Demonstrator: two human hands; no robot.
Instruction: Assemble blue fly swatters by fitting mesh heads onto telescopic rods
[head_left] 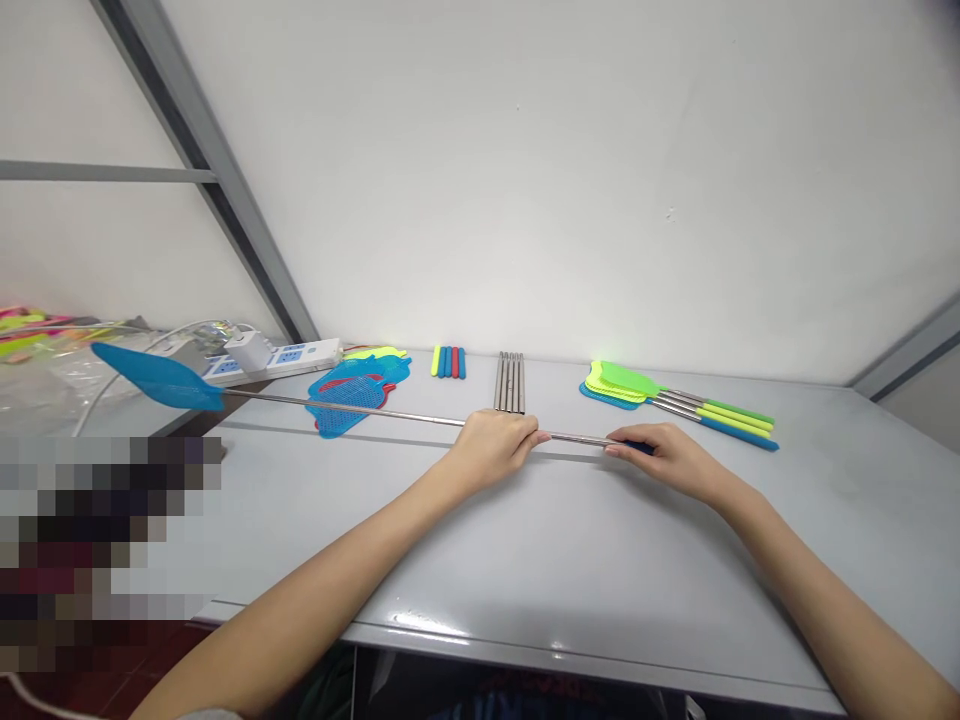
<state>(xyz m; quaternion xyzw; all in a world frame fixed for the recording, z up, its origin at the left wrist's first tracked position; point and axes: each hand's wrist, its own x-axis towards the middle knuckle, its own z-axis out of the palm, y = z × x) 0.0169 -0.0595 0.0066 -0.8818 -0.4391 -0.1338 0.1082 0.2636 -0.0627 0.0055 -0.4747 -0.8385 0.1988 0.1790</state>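
A fly swatter with a blue paddle (161, 380) and a long thin metal rod (352, 408) stretches across the table, its paddle out at the left. My left hand (495, 445) is closed around the rod near its middle-right. At the right end, my right hand (660, 455) grips the dark blue handle (641, 447), mostly covered by the fingers. Behind my left hand lie several metal tubes (510, 380) side by side. Loose swatter paddles (349, 400) in blue, red and yellow lie beneath the rod at the left.
Several coloured handles (448, 362) lie in a row at the back. Assembled swatters (675, 398) are stacked at the right. A white power strip (300, 358) with a plugged-in adapter (249, 350) sits at the left, near plastic bags (82, 375). A wall rises behind the grey table (570, 560).
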